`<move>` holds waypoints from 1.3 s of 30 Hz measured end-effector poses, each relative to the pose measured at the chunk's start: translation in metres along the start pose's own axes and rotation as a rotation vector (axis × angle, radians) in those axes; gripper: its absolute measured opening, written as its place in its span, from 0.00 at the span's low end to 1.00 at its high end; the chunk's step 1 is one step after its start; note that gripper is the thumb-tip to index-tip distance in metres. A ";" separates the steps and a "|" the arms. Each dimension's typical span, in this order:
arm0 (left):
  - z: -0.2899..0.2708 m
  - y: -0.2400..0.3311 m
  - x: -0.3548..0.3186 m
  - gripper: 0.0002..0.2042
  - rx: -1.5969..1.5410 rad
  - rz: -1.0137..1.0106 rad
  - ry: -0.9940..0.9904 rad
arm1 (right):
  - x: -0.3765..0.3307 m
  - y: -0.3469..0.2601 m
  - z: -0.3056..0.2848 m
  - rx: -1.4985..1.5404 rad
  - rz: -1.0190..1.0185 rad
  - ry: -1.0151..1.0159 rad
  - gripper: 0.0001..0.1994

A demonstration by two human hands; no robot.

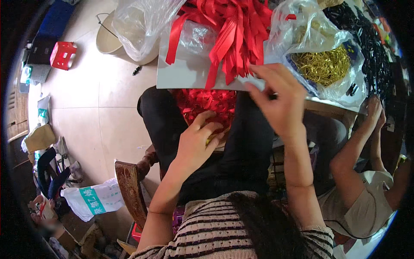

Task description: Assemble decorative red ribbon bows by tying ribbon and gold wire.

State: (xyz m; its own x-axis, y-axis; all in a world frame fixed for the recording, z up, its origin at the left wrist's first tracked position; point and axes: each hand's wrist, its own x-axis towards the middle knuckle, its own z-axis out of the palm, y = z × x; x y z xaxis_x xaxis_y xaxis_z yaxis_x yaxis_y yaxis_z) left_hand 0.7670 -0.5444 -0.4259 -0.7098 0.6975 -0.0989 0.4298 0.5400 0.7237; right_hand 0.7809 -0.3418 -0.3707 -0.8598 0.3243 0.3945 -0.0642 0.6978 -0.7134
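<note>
A thick bunch of red ribbon strips point(235, 34) hangs over the near edge of a white board point(181, 73). My right hand point(280, 97) is at the ribbons' lower right ends, thumb and forefinger apart and slightly blurred. Between my knees is a heap of shiny red ribbon pieces point(205, 103), seemingly in a container whose sides are mostly hidden. My left hand point(197, 142) is just above the heap's near side with its fingers curled in. A bit of yellow shows by its fingertips, too small to name.
Gold elastic-looking cord point(323, 64) lies in a clear plastic bag point(297, 21) at right. Beyond it are black strips point(366, 56). A co-worker's arms point(355, 138) reach in there. Left are a beige bucket point(108, 41), a red stool point(64, 55) and a wooden chair part point(129, 185).
</note>
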 end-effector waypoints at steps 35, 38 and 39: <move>-0.021 0.031 0.078 0.16 -0.617 -0.155 0.006 | -0.208 0.121 -0.021 -0.263 0.677 0.212 0.04; -0.016 0.029 0.082 0.16 -0.583 -0.153 -0.013 | -0.299 0.207 0.018 -0.459 0.673 0.019 0.16; -0.016 0.029 0.081 0.16 -0.577 -0.158 -0.018 | -0.310 0.218 0.026 -0.552 0.577 -0.066 0.22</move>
State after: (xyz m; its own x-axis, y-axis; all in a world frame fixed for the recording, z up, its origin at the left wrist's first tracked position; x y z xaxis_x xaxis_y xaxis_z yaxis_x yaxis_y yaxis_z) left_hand 0.7131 -0.4792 -0.4019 -0.7288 0.6402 -0.2429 -0.0561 0.2977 0.9530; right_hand 1.0205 -0.3066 -0.6633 -0.7103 0.7038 0.0030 0.6448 0.6524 -0.3982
